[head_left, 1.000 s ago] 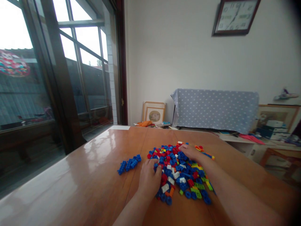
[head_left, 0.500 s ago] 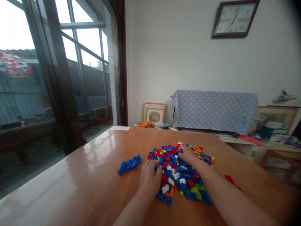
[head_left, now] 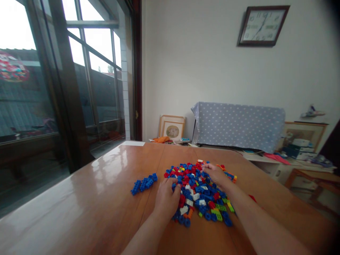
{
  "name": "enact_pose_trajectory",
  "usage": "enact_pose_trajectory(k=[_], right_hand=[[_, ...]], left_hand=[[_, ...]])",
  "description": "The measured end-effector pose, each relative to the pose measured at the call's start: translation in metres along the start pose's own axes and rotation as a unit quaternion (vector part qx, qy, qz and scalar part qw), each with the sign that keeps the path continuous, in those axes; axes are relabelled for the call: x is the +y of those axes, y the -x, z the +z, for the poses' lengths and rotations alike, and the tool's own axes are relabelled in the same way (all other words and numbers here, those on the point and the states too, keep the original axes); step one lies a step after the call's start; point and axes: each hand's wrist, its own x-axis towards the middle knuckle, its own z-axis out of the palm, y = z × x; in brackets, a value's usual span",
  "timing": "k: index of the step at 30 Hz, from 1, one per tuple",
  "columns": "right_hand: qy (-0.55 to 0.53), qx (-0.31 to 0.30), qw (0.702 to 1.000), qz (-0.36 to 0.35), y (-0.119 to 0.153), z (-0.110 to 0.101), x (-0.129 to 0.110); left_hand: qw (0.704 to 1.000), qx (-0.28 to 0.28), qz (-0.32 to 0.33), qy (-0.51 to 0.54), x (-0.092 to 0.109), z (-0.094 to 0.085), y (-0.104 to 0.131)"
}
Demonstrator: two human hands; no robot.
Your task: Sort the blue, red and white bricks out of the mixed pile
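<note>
A heap of small toy building bricks (head_left: 196, 196), mostly blue with red, white, green, orange and yellow ones, lies on the table. My left hand (head_left: 166, 196) is at the heap's left edge, its fingers curled and a blue brick (head_left: 174, 185) showing between thumb and fingers. Over the far right part of the heap reaches my right hand (head_left: 214, 174), its fingers extended and slightly apart among the bricks; I see nothing held in it. Left of my left hand sits a row of blue bricks (head_left: 143, 184), apart from the heap.
The glossy wooden table (head_left: 92, 202) extends to the left. A red piece (head_left: 252, 198) lies beyond my right forearm. Behind the table stand a cloth-covered object (head_left: 239, 125), a framed picture (head_left: 172, 131) and a wooden stool (head_left: 305, 177). Glass windows line the left side.
The view has shifted slightly to the right. My right hand's fingers have moved a little over the far bricks. My left hand stays at the heap's left edge.
</note>
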Motion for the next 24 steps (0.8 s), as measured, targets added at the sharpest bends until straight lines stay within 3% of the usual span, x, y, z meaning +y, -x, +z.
enact_pose_trajectory(k=[11,19,24], right_hand=[[-0.177,0.016,0.978,0.106,0.052,0.01,-0.036],[-0.205,-0.112,0.966,0.108,0.115,0.055,-0.082],[-0.232,-0.095,0.961,0.119,0.125,0.076,-0.094]], left_hand=[[0.997,-0.012,0.027,0.07,0.005,0.002,0.002],[0.984,-0.061,0.104,0.132,0.023,-0.005,0.013],[0.992,-0.039,0.1,0.063,0.023,-0.015,0.009]])
